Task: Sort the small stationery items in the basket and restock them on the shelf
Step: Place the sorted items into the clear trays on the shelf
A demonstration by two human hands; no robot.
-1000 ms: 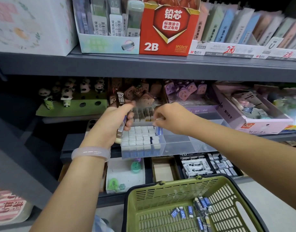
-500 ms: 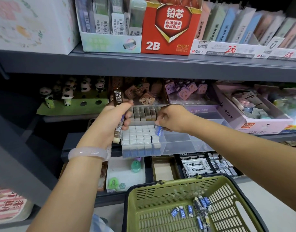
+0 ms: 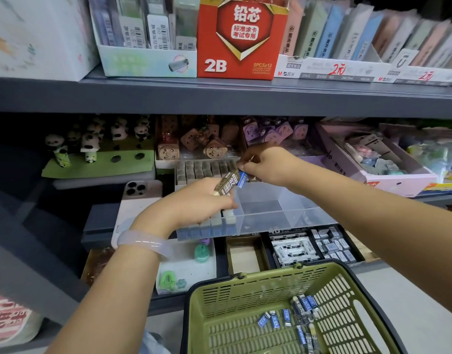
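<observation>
My left hand (image 3: 194, 200) grips a long dark 2B eraser (image 3: 226, 185) and lies over the rows of small white erasers (image 3: 221, 218) in the clear plastic divider tray (image 3: 265, 215). My right hand (image 3: 265, 163) pinches a small blue-sleeved eraser (image 3: 242, 179) just above the tray's back edge, touching the tip of the dark eraser. The green basket (image 3: 245, 290) sits below at the front, with several blue-sleeved erasers (image 3: 291, 318) lying loose in it.
A phone (image 3: 140, 200) lies left of the tray. Behind stand panda figures (image 3: 88, 146), brown erasers (image 3: 212, 149) and a pink box (image 3: 373, 172). Below the tray are boxes of black-and-white erasers (image 3: 294, 250). The upper shelf (image 3: 220, 95) carries a red 2B lead box (image 3: 241, 39).
My left hand has swung right and down over the white erasers, uncovering the phone. My right hand has lifted back from the tray, holding a blue eraser beside the dark one.
</observation>
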